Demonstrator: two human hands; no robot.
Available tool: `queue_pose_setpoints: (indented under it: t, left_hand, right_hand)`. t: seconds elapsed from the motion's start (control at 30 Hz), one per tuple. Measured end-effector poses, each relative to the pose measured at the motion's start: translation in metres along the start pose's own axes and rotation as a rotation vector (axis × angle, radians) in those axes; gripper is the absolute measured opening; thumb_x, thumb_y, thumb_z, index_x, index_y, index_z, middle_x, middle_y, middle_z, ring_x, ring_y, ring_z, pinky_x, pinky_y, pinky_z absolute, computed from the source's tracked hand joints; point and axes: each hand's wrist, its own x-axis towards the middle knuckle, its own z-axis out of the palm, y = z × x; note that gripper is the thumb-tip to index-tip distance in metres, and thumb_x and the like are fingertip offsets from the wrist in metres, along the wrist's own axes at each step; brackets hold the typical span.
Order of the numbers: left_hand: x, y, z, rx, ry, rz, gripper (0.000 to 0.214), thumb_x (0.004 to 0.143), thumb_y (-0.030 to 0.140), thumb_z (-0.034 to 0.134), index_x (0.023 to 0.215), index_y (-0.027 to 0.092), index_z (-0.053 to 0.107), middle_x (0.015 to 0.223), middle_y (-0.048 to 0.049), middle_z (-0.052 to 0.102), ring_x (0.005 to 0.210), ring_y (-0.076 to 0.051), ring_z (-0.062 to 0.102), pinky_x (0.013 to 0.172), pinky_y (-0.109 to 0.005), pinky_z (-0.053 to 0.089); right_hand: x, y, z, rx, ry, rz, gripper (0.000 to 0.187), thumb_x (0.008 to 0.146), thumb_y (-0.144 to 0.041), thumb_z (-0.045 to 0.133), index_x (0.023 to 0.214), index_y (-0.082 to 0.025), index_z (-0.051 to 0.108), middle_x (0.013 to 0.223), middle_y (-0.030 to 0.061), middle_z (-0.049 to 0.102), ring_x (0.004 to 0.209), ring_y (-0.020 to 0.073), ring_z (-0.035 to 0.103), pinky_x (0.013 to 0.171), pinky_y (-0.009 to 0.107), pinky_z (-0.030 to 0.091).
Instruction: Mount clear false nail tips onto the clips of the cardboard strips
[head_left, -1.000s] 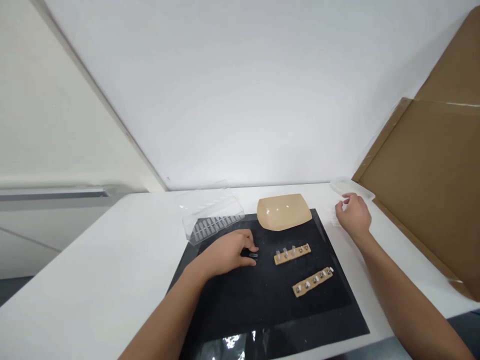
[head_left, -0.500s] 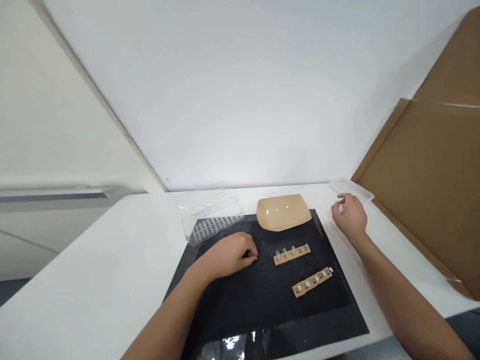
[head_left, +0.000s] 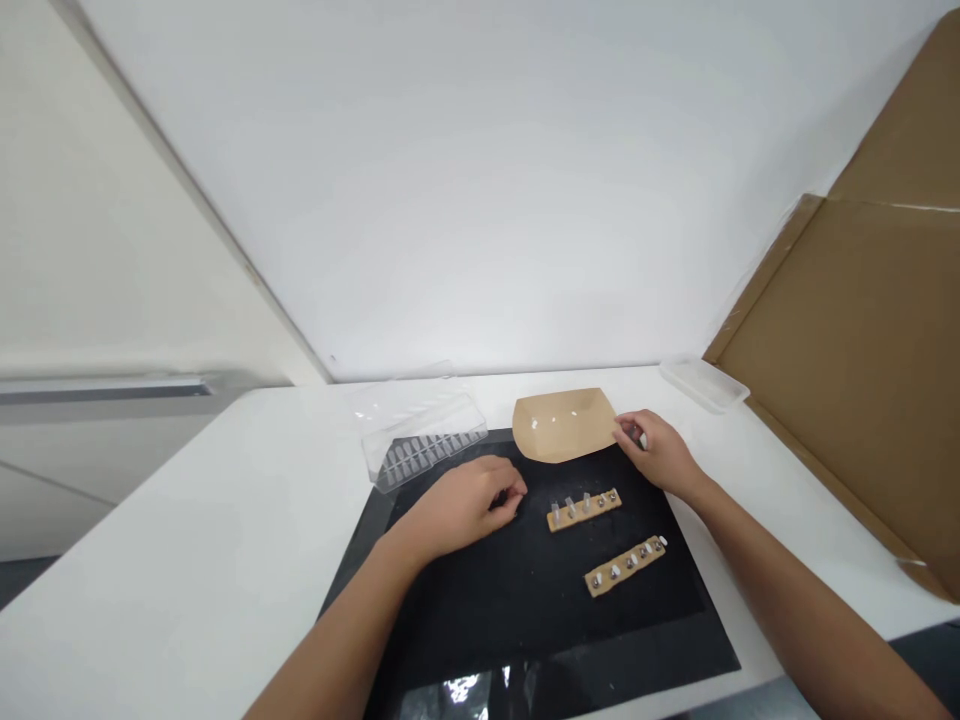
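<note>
My left hand (head_left: 474, 502) rests low over the black mat (head_left: 517, 620), its thumb and fingertips pinched together. Whatever they may hold is too small to make out. At the right end of the light-brown paper tray (head_left: 562, 425) is my right hand (head_left: 656, 452), fingers closed in a pinch; their contents, if any, I cannot make out. Below the tray lies a tan strip (head_left: 585, 510) with clear nail tips upright on part of it and bare metallic studs at its right end. Nearer to me, a second tan strip (head_left: 625, 567) carries metallic studs and small white pieces.
A clear plastic box (head_left: 427, 450) of nail tips in rows overlaps the mat's far left corner, with its transparent lid behind. At the back right sits a shallow translucent container (head_left: 705, 385). Cardboard panels (head_left: 862, 380) stand along the right side; a white wall closes the back.
My right hand has moved left from beside the translucent container to the paper tray's right end. My left hand has shifted slightly right. Both strips lie where they were.
</note>
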Motion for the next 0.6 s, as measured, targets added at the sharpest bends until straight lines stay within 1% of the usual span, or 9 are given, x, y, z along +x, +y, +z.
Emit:
queue_pose_setpoints:
  t: [0.13,0.23,0.33,0.5,0.57,0.6]
  left_hand:
    - [0.002,0.000,0.004,0.068,0.122,0.080,0.019,0.103,0.021,0.050,0.106,0.020,0.068,0.105,-0.0073,0.072,0.099,-0.023,0.066,0.087,-0.036,0.053]
    - [0.004,0.003,0.006,0.111,0.217,0.125,0.020,0.107,0.024,0.047,0.109,0.019,0.066,0.107,-0.0090,0.071,0.102,-0.024,0.065,0.089,-0.037,0.054]
    - [0.005,0.008,0.008,0.115,0.312,0.146,0.019,0.107,0.024,0.047,0.108,0.019,0.066,0.104,-0.0096,0.070,0.101,-0.024,0.064,0.089,-0.038,0.054]
    - [0.006,0.016,0.014,0.038,0.420,0.138,0.015,0.105,0.022,0.051,0.106,0.019,0.066,0.099,-0.0091,0.070,0.097,-0.024,0.064,0.091,-0.039,0.055]
    - [0.007,0.018,0.020,-0.023,0.455,0.123,0.015,0.104,0.022,0.052,0.107,0.020,0.066,0.097,-0.0086,0.071,0.095,-0.023,0.065,0.087,-0.037,0.056]
    - [0.007,0.019,0.023,-0.061,0.480,0.112,0.015,0.104,0.023,0.052,0.108,0.020,0.067,0.097,-0.0086,0.071,0.093,-0.023,0.065,0.083,-0.035,0.057]
  right_hand:
    - [-0.003,0.002,0.012,0.090,-0.094,0.011,0.034,0.099,-0.044,0.060,0.119,-0.018,0.071,0.085,0.0032,0.071,0.074,0.0193,0.067,0.074,0.033,0.055]
    - [-0.004,0.001,0.014,0.130,-0.133,-0.005,0.034,0.097,-0.042,0.062,0.120,-0.019,0.072,0.081,0.0008,0.068,0.073,0.0180,0.066,0.073,0.032,0.054]
    - [-0.004,-0.003,0.012,0.146,-0.147,-0.024,0.033,0.096,-0.038,0.061,0.120,-0.018,0.072,0.080,-0.0001,0.065,0.072,0.0171,0.063,0.073,0.032,0.053]
    - [-0.006,-0.008,0.007,0.164,-0.196,-0.075,0.027,0.096,-0.035,0.061,0.114,-0.021,0.075,0.075,-0.0018,0.063,0.065,0.0157,0.060,0.065,0.029,0.051]
    - [-0.005,-0.009,0.004,0.156,-0.181,-0.092,0.025,0.096,-0.036,0.062,0.112,-0.022,0.075,0.078,-0.0003,0.066,0.066,0.0164,0.059,0.065,0.030,0.051]
    - [-0.004,-0.011,0.002,0.146,-0.158,-0.098,0.024,0.096,-0.036,0.063,0.112,-0.022,0.075,0.081,0.0012,0.067,0.069,0.0174,0.060,0.068,0.031,0.052]
